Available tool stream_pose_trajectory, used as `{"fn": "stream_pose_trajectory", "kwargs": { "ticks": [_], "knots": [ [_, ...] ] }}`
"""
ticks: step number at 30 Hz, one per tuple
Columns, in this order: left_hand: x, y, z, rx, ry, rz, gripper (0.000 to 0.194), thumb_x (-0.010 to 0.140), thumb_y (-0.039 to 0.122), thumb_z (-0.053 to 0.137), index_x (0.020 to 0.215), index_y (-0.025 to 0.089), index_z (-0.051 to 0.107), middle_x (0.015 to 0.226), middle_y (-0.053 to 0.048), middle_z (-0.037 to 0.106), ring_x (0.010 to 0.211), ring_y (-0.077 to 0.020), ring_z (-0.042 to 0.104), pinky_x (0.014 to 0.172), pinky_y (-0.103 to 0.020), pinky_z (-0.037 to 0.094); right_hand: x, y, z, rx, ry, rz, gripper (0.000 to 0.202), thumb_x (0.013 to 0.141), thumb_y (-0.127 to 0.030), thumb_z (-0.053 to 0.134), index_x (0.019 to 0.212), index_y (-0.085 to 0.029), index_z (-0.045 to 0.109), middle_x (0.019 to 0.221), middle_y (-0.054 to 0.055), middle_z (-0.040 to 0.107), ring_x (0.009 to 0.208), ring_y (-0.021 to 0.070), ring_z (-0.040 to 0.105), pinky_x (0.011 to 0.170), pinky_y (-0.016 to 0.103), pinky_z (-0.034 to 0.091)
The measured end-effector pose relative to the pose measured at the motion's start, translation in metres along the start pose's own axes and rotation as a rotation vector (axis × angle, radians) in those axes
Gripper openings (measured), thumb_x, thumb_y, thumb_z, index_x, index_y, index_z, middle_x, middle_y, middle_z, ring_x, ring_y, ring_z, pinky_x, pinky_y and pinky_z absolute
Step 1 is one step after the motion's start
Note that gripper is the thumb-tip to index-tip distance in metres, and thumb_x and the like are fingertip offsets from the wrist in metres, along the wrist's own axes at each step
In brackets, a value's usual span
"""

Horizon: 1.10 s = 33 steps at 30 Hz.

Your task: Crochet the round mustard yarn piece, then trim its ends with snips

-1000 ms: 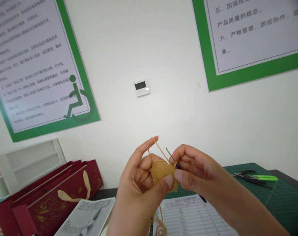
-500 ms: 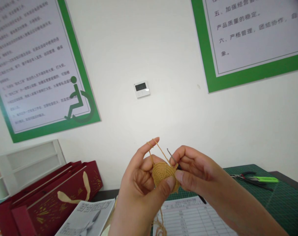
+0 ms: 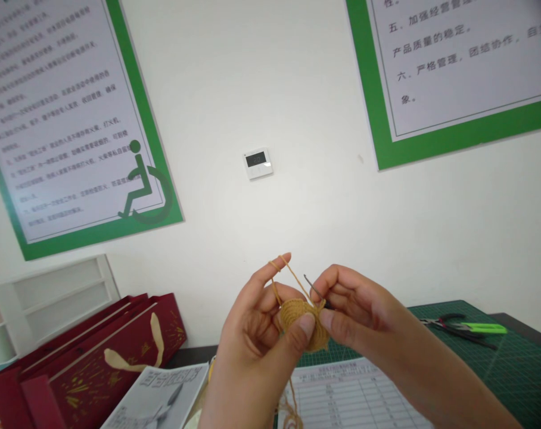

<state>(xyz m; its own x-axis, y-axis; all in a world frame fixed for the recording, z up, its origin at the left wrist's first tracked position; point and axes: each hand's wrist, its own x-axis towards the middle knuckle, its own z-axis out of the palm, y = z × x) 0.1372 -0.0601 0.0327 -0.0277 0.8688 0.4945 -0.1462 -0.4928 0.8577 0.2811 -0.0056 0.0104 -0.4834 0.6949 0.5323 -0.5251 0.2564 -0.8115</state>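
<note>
Pinched between the thumb and fingers of my left hand (image 3: 261,328) is a small mustard-yellow crochet piece (image 3: 292,311). Mustard yarn (image 3: 294,275) loops round my raised left index finger and runs down to the edge of the piece. My right hand (image 3: 355,304) grips a crochet hook (image 3: 313,286), its thin metal tip pointing up and left, its handle mostly hidden by the fingers. The right thumb touches the right edge of the crochet piece. Below my left hand, loose yarn (image 3: 292,411) hangs over a printed sheet.
A printed table sheet (image 3: 351,393) lies on a green cutting mat (image 3: 503,381). Pliers (image 3: 453,325) with a bright green handle rest at the right. Dark red gift bags (image 3: 105,357) and a grey printed booklet (image 3: 158,396) are at the left. The wall carries a thermostat (image 3: 258,164).
My left thumb has shifted up over the crochet piece, which is tilted slightly differently. Both hands keep nearly the same place, and the hook is still in my right hand.
</note>
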Motion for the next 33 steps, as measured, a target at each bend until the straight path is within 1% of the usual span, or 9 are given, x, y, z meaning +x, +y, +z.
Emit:
{"fn": "stream_pose_trajectory", "kwargs": {
  "ticks": [4,12,15,18,22,25,28,31,33],
  "knots": [
    [0.001,0.000,0.000,-0.012,-0.005,0.013,0.057,0.082,0.014,0.076,0.136,0.023,0.059,0.079,-0.001,0.064,0.071,-0.0126,0.058,0.066,-0.023,0.050,0.000,0.002,-0.001,-0.014,-0.007,-0.001,0.023,0.089,-0.037,0.072,0.091,-0.020,0.056,0.079,-0.004,0.057,0.072,0.0098,0.051,0.065,0.023,0.041],
    [0.001,0.000,0.000,-0.011,0.006,0.005,0.062,0.080,0.014,0.079,0.137,0.023,0.059,0.079,-0.001,0.064,0.070,-0.0124,0.058,0.065,-0.023,0.049,0.000,0.006,-0.001,-0.021,-0.015,-0.015,0.023,0.091,-0.037,0.069,0.092,-0.019,0.056,0.079,-0.004,0.055,0.070,0.0091,0.049,0.064,0.023,0.039],
    [0.001,0.000,-0.001,-0.025,0.023,0.013,0.063,0.080,0.014,0.078,0.139,0.022,0.057,0.079,-0.001,0.064,0.070,-0.0124,0.058,0.065,-0.023,0.050,0.000,0.005,-0.001,-0.054,-0.001,-0.028,0.021,0.093,-0.036,0.067,0.102,-0.022,0.055,0.086,-0.002,0.056,0.075,0.0105,0.052,0.065,0.024,0.041],
    [0.002,0.000,-0.002,-0.035,0.051,0.033,0.067,0.079,0.015,0.080,0.142,0.021,0.055,0.079,-0.001,0.065,0.070,-0.0131,0.059,0.064,-0.024,0.049,-0.002,0.001,-0.003,-0.067,-0.034,-0.057,0.027,0.094,-0.034,0.065,0.114,-0.026,0.049,0.094,-0.001,0.056,0.077,0.0108,0.052,0.066,0.024,0.041],
    [0.003,0.001,-0.003,-0.052,0.071,0.045,0.073,0.079,0.013,0.079,0.146,0.021,0.049,0.078,0.000,0.066,0.068,-0.0124,0.059,0.063,-0.023,0.049,-0.004,-0.006,-0.007,-0.147,-0.064,-0.074,0.017,0.095,-0.032,0.066,0.099,-0.024,0.052,0.082,-0.004,0.050,0.068,0.0084,0.048,0.061,0.022,0.039],
    [0.002,0.002,-0.002,-0.067,0.087,0.059,0.078,0.080,0.013,0.078,0.149,0.025,0.044,0.077,0.001,0.066,0.066,-0.0133,0.061,0.063,-0.025,0.051,-0.005,-0.010,-0.008,-0.295,-0.037,-0.086,0.013,0.095,-0.031,0.064,0.091,-0.023,0.055,0.082,-0.004,0.051,0.063,0.0080,0.055,0.057,0.023,0.042],
    [0.001,0.004,0.000,-0.062,0.121,0.062,0.087,0.077,0.009,0.079,0.151,0.028,0.039,0.076,0.002,0.066,0.066,-0.0131,0.062,0.063,-0.024,0.052,-0.006,-0.012,-0.007,-0.356,-0.041,-0.066,0.015,0.091,-0.031,0.068,0.088,-0.023,0.057,0.083,-0.003,0.055,0.062,0.0093,0.062,0.058,0.024,0.048],
    [0.000,0.007,0.001,-0.072,0.130,0.060,0.094,0.075,0.003,0.078,0.154,0.029,0.033,0.074,0.003,0.066,0.066,-0.0126,0.062,0.064,-0.023,0.052,-0.007,-0.011,-0.007,-0.324,-0.075,-0.036,0.014,0.091,-0.033,0.068,0.090,-0.022,0.059,0.076,-0.004,0.057,0.058,0.0090,0.060,0.056,0.023,0.051],
    [0.000,0.008,0.002,-0.077,0.127,0.060,0.096,0.076,0.004,0.078,0.155,0.031,0.030,0.074,0.003,0.066,0.066,-0.0129,0.062,0.064,-0.023,0.053,-0.007,-0.012,-0.009,-0.289,-0.102,-0.048,0.015,0.094,-0.036,0.065,0.093,-0.022,0.060,0.075,-0.003,0.058,0.060,0.0095,0.059,0.056,0.023,0.051]
  ]
}}
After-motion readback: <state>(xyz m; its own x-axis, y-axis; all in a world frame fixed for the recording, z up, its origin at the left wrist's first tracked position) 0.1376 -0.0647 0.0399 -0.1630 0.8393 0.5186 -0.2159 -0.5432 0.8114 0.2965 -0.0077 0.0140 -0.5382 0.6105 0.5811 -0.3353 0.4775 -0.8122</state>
